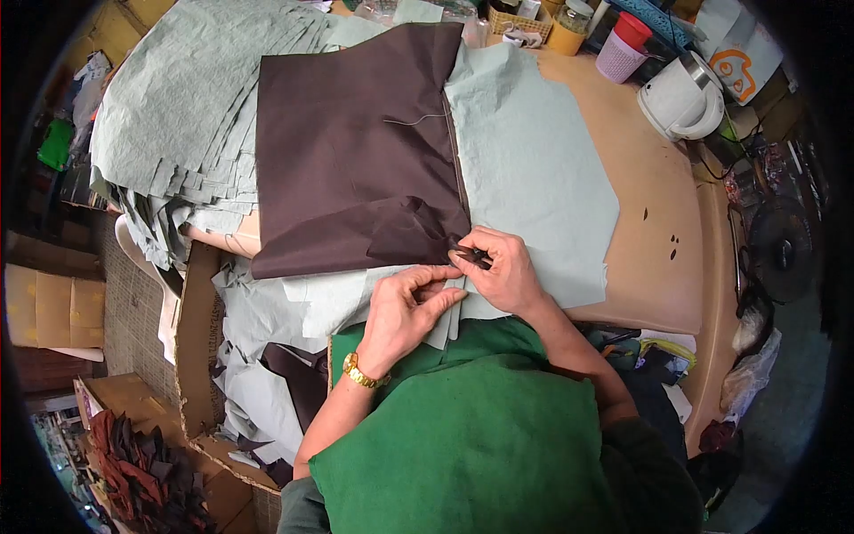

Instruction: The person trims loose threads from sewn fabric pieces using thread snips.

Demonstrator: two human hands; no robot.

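Observation:
Dark brown fabric [347,142] lies over pale grey-green sheets, its near right corner bunched up. My left hand [405,313], with a gold watch at the wrist, pinches the near edge of this fabric between thumb and fingers. Close beside it, my right hand [500,269] is closed around a small black object [473,256] at the fabric's corner; its exact kind is mostly hidden by the fingers. A loose pale thread [414,121] crosses the fabric near its right edge. Under both hands, a pale sheet [543,169] reaches out to the right.
A thick stack of pale sheets [178,125] stands at the far left. Below it, a cardboard box [197,356] holds pale and brown scraps. A white kettle [680,96], a pink cup [616,60] and a jar [569,28] stand at the back right.

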